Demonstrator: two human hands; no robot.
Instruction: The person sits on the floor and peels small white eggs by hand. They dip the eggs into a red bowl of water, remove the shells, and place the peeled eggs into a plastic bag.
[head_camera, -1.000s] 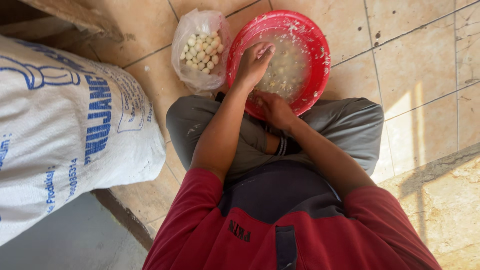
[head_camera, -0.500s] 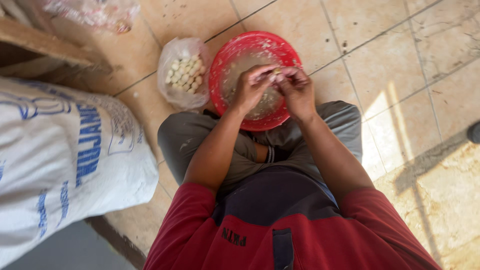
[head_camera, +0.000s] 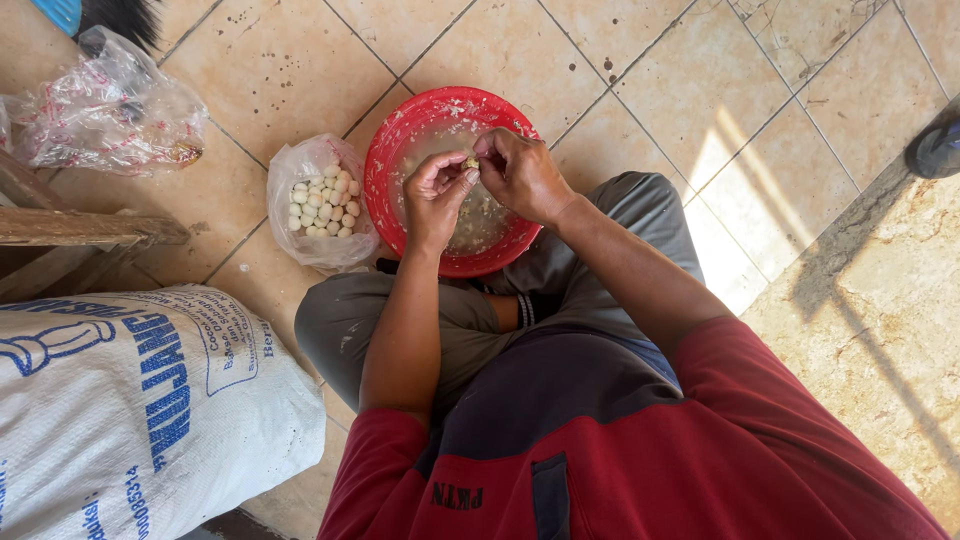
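I sit cross-legged on a tiled floor with a red plastic bowl (head_camera: 400, 135) in front of my knees; it holds pale, wet small pieces. My left hand (head_camera: 436, 197) and my right hand (head_camera: 520, 172) meet above the bowl, their fingertips pinched together on one small pale clove-like piece (head_camera: 470, 160). A clear plastic bag (head_camera: 318, 200) of peeled whitish pieces lies just left of the bowl.
A big white woven sack (head_camera: 140, 410) with blue print lies at my left. A crumpled clear bag (head_camera: 110, 100) and a wooden plank (head_camera: 85, 228) sit at the far left. A dark shoe (head_camera: 938, 148) shows at the right edge. A broom (head_camera: 105, 15) peeks in top left.
My left hand came up out of the bowl to join the right above it, both now pinching one small piece. The view has shifted, showing more floor at the top.
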